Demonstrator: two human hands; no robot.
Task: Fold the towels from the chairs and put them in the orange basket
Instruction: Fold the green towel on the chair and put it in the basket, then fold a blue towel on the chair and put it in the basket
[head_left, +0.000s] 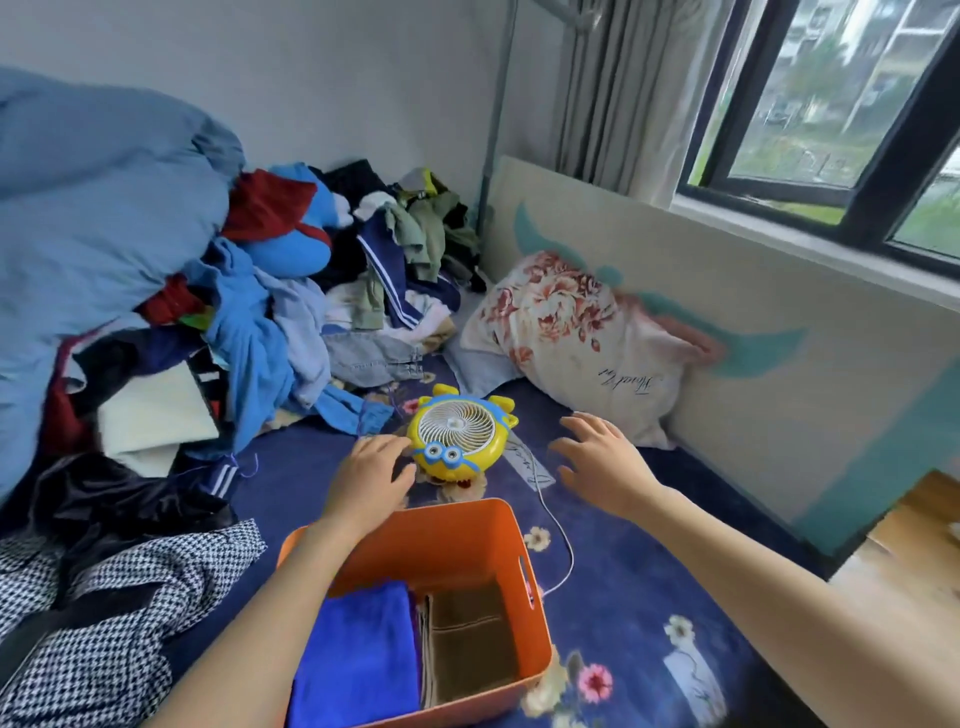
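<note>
head view looks down at the orange basket (511, 540) on the bed (639, 587), near its lower edge. inside, a folded blue towel (358, 654) fills the left part and a folded brown towel (470, 644) lies flat beside it on the right, touching it. so at least two towels look folded and stowed; no chairs or loose towels show, so i cannot tell whether any are left.

left hand (366, 478) reaches over the basket's far rim, fingers loosely together and curled down, touching or just beside a yellow toy fan (457, 434). right hand (605, 457) hovers over the bed near the fan, fingers spread apart, holding nothing. a white cable (558, 525) trails from the fan past the basket. a floral pillow (571, 332) leans at the bed's far right corner; a clothes pile (291, 291) crowds the left edge.
</note>
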